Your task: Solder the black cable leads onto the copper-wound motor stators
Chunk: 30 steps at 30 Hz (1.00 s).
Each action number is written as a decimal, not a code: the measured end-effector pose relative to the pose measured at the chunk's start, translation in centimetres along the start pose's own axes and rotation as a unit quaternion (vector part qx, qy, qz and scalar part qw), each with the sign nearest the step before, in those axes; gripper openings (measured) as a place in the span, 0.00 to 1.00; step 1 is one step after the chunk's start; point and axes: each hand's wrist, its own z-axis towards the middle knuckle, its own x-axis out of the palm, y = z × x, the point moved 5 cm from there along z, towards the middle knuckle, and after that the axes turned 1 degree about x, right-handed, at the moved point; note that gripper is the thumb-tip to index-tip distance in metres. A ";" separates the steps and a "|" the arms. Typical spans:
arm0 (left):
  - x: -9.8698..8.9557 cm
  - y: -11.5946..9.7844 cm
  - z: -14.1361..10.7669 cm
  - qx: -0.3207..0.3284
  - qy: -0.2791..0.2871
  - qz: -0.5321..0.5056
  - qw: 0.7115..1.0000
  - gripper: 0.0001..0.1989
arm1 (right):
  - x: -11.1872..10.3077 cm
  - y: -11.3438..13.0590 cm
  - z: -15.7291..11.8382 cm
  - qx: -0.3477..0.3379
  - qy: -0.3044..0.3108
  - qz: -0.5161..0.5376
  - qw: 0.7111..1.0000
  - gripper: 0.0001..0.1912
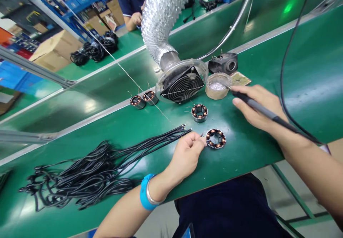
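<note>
My right hand (264, 105) is closed around a soldering iron (257, 107). Its metal tip reaches into a round tan container (217, 92) with shiny silvery material inside. My left hand (189, 154), a blue band on its wrist, pinches a thin wire at the left edge of a ring-shaped motor stator (215, 139) with copper windings. Fingers hide most of that wire. Just behind stands a second stator (199, 113), its thin leads pointing left. Black cables (160, 143) lie left of my left hand, their stripped ends close to it.
A fume extractor fan (184, 86) on a silver duct (160, 20) hangs over the green bench. Two more stators (143, 99) stand by the back rail. A dark soldering iron holder (223, 63) sits behind the container. The iron's cord (282, 70) loops at right. Another person's hand (136, 18) shows across the bench.
</note>
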 end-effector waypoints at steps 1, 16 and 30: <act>0.0 0.0 0.0 0.000 -0.001 -0.003 1.000 0.16 | 0.3 0.0 -0.3 0.011 0.021 0.008 1.000 0.15; -1.3 -1.1 0.4 0.068 0.023 0.007 0.997 0.15 | 2.1 9.0 -4.4 -0.033 0.046 0.198 0.979 0.14; -2.3 0.2 0.9 0.014 -0.002 -0.027 1.000 0.20 | 2.2 8.3 -5.1 -0.053 0.048 0.231 0.970 0.20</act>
